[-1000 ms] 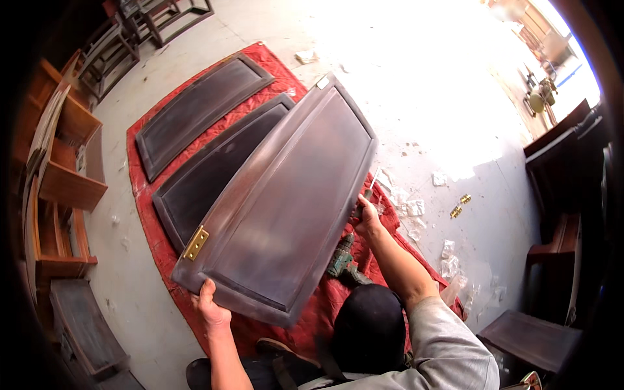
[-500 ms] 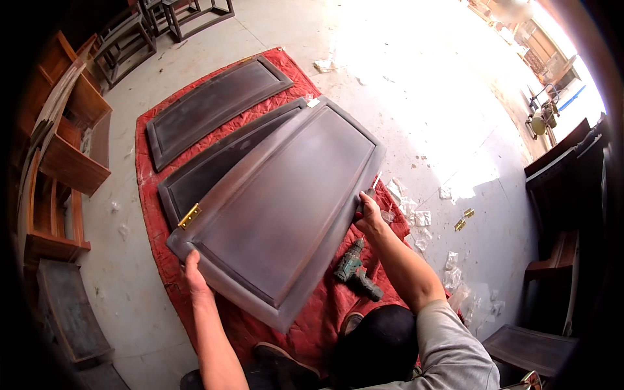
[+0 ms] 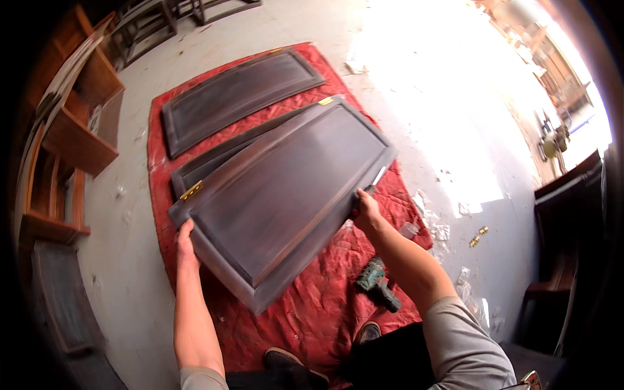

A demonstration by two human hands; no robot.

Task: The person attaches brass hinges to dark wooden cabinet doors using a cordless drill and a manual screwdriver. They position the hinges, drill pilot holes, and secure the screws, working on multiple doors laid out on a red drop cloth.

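Observation:
A dark wooden cabinet door (image 3: pixel 286 188) with a raised frame is tilted between my two hands. My left hand (image 3: pixel 186 246) is closed on its left end, thumb on the frame, other fingers hidden beneath. My right hand (image 3: pixel 368 209) grips the near long edge. That hand also has a slim tool with a dark handle and bright shaft (image 3: pixel 380 174), probably a screwdriver. Brass hinges sit on the far edge, one at the left (image 3: pixel 191 190) and one at the top (image 3: pixel 326 101). Under the held door lies a second dark door (image 3: pixel 224 156), partly covered.
A third dark door (image 3: pixel 240 97) lies farther back on the red cloth (image 3: pixel 305 338). A green cordless drill (image 3: pixel 376 279) rests near my right forearm. Brass hinges (image 3: pixel 479 236) and plastic scraps lie on the floor at right. Wooden cabinet pieces (image 3: pixel 81 133) stand left.
The held door has swung to a flatter slant across the view, its near corner shifting up and left. Both hands still hold it. My view has moved, showing more of my feet.

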